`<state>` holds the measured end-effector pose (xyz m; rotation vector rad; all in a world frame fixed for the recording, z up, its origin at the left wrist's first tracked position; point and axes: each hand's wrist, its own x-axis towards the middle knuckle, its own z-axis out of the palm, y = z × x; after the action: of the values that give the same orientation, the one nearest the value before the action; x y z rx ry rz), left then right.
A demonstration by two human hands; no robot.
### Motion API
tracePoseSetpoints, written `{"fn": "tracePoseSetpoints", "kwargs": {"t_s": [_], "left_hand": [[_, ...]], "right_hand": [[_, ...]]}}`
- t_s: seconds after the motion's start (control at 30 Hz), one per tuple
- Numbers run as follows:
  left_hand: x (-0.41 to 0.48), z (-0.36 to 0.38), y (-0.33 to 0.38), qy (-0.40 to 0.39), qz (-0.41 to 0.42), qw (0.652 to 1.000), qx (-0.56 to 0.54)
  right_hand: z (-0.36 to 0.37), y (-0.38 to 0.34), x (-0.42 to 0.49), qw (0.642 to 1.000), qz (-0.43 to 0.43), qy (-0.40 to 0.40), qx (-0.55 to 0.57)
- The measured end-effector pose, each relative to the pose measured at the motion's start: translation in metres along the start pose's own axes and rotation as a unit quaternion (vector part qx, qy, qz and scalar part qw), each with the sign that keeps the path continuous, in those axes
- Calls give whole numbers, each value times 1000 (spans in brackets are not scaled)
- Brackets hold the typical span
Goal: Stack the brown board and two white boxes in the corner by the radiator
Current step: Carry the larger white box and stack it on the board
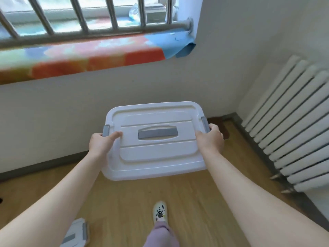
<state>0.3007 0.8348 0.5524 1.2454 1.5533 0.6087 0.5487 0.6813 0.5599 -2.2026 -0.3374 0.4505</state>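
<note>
Radiator [292, 125] along the right edge of the frame. White lidded box [154, 139] held at centre, carried level above the wood floor [178, 193]. Brown board [219, 125] barely showing in the corner at right of centre, mostly hidden behind the box. Second white box [76, 232] at lower left. Left hand [102, 142] and right hand [211, 138] clamped on opposite grey latches. Risks: popping a latch, landing off the unseen board.

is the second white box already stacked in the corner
No, the second white box lies on the floor by the person's feet, while both hands carry the first.
</note>
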Motion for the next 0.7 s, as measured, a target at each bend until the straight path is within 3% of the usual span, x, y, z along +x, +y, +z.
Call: {"fn": "tracePoseSetpoints", "kwargs": {"t_s": [0.4,0.7], "left_hand": [[89,231,120,-103,9,994,21],[83,402,178,-137,-39,989,44]], "right_hand": [[-76,5,216,992,75,105,-10],[-164,38,361,988,115,99,-13]]}}
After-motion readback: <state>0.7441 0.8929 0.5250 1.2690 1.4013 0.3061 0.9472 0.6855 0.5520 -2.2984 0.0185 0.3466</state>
